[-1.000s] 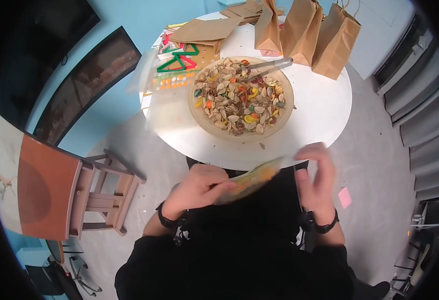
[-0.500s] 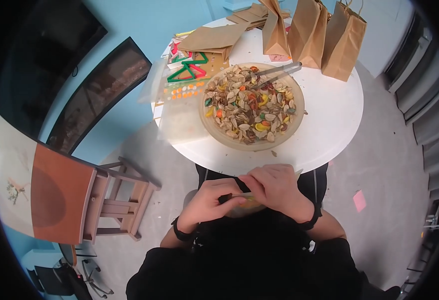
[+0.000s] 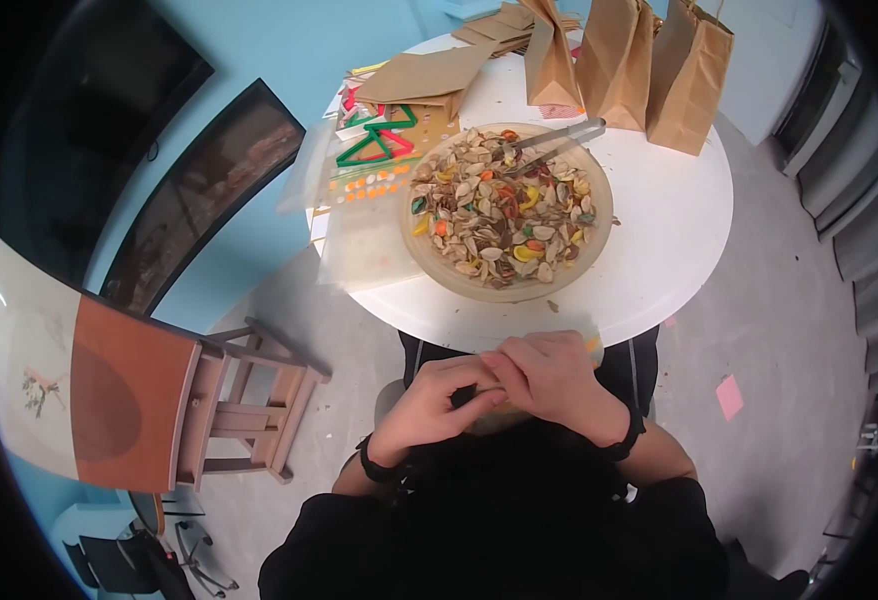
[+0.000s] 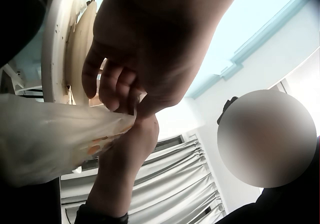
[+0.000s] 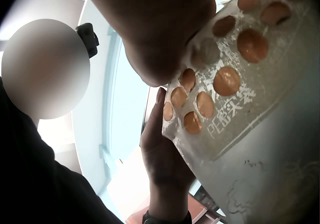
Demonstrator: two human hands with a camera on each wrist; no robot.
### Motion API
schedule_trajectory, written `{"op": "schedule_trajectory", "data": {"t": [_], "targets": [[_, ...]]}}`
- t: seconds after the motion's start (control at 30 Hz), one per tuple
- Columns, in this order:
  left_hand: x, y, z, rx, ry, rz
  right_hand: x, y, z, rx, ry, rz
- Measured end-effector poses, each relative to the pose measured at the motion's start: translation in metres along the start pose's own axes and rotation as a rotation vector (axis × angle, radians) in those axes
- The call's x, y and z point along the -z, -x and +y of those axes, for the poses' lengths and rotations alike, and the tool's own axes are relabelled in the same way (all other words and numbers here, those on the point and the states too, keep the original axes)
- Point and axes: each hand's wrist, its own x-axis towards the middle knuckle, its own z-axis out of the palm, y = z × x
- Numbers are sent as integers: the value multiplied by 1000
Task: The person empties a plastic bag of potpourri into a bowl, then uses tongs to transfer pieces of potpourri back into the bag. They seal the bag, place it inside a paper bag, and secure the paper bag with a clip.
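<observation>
Both hands meet at the upper edge of a clear plastic zip bag (image 5: 260, 109), printed with orange dots and white lettering, below the table's front edge. My left hand (image 3: 437, 402) pinches one end of that edge between thumb and fingers. Right beside it, my right hand (image 3: 556, 375) grips the edge, thumb close to the left thumb. From the head view the hands cover most of the bag; the left wrist view shows its cloudy side (image 4: 45, 139) hanging below the fingers.
On the round white table (image 3: 669, 240) stands a wide bowl (image 3: 499, 292) of dried petals and seed pods, with metal tongs (image 3: 587, 130) in it. Brown paper bags (image 3: 691, 90) stand behind. Flat plastic bags (image 3: 364, 240) and green and red triangle frames (image 3: 379, 150) lie left.
My right hand was apart from the zip bag a second ago; it has moved left and taken hold of its upper edge beside my left hand. The bag has turned, showing less from above.
</observation>
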Motion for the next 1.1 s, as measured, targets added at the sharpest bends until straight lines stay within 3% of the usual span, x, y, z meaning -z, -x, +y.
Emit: {"op": "schedule_trajectory", "data": {"t": [0.2, 0.4, 1.0, 1.1], "targets": [[6, 5, -3, 85, -2, -39, 1, 1, 1, -22, 3, 13], [1, 5, -3, -34, -11, -6, -5, -3, -8, 18, 4, -10], [2, 11, -3, -39, -20, -8, -16, -4, -7, -1, -140, -34], [14, 14, -3, 26, -6, -88, -7, -8, -3, -6, -194, -107]]}}
